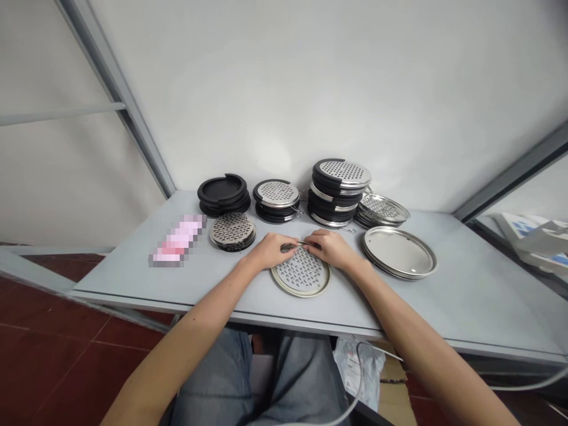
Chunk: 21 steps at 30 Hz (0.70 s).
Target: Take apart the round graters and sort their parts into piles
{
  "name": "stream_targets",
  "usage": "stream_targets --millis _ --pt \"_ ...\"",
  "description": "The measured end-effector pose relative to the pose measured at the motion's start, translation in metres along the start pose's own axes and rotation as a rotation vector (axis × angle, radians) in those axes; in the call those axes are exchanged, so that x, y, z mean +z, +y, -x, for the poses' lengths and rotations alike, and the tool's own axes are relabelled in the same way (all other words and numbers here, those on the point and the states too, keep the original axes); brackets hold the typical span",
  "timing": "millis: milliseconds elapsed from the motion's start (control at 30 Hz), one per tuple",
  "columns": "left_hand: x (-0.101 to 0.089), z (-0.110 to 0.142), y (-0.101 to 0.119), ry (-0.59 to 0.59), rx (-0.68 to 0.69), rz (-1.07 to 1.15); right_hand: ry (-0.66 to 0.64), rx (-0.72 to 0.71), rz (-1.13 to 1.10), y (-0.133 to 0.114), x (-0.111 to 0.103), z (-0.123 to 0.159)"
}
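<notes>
In front of me a round metal grater disc (303,271) with raised holes lies in a shallow rimmed metal plate (310,293) on the table. My left hand (270,251) is closed on the far left part of the rim, with its thumb and fingers curled around the edge. At the far right part of the same rim, my right hand (332,248) grips in a like way. Both thumbs rest near the disc's far edge, and the fingertips are partly hidden. Left of my left hand is a stack of loose grater discs (233,229).
Rimmed plates (399,251) are stacked to the right. Behind stand black rings (222,192), black-edged graters (278,195), a taller grater stack (341,192) and more grater discs (384,208). A blurred pink item (180,239) lies left on the grey table (133,281).
</notes>
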<state>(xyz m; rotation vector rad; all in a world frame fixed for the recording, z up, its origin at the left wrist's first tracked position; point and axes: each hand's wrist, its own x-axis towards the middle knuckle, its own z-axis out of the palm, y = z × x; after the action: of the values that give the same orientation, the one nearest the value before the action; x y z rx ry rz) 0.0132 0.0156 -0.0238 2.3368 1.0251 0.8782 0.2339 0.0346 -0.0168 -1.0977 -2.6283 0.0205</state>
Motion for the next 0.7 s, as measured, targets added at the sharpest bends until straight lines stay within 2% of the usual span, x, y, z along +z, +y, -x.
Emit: stream_targets --millis 267,467,700 --pt "0.0004 -0.0003 -0.0005 -0.005 -0.011 -0.005 0.002 0.003 -0.048 -0.0018 -0.0018 -0.0004" --pt "-0.0006 0.0002 0.001 0.003 0.041 -0.042 0.033 -0.005 -0.209 0.0001 -0.0009 -0.0013" --pt "-0.001 0.0006 0.0017 0.009 0.031 -0.046 0.018 0.044 -0.385 0.0055 -0.0016 -0.0026"
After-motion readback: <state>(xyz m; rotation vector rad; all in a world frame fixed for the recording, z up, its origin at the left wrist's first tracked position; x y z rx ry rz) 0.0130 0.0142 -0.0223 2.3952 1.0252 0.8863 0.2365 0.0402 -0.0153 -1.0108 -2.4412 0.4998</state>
